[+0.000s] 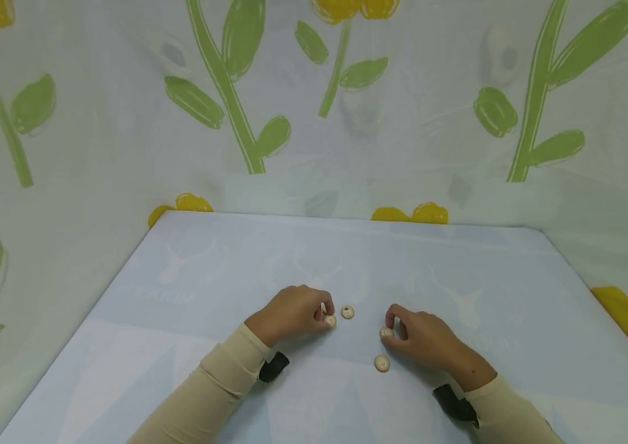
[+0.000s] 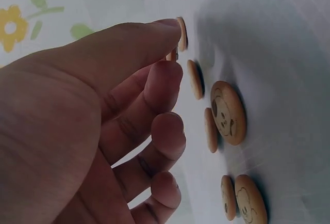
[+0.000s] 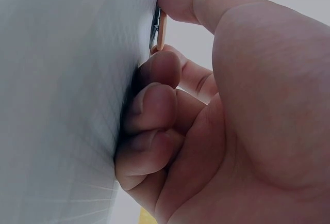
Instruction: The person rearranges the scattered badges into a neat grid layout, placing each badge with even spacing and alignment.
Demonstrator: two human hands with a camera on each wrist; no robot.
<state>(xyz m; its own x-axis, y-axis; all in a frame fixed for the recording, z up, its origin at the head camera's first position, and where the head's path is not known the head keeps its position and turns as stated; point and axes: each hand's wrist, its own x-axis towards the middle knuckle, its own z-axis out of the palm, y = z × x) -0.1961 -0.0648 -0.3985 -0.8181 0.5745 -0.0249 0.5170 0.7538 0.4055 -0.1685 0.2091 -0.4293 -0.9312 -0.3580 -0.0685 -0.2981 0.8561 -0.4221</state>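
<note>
My left hand [image 1: 294,311] rests low over the table, thumb and index finger pinching a small round wooden disc [image 1: 330,320] by its edge. Part of another disc [image 1: 323,309] shows inside the curve of those fingers. Just right of them lies a disc with a drawn face [image 1: 348,312]. My right hand [image 1: 427,336] pinches a wooden disc [image 1: 385,332] between thumb and index finger, its other fingers curled against the tabletop in the right wrist view. Nearer to me lies one more disc [image 1: 382,363]. In the left wrist view several discs, including a large face disc [image 2: 228,113], lie beyond the fingertips.
A pale blue-white cloth with faint deer-head prints covers the table [image 1: 192,259]. Behind and beside it hangs a white curtain [image 1: 125,123] with green leaves and yellow flowers. Each wrist carries a black strap device [image 1: 274,367].
</note>
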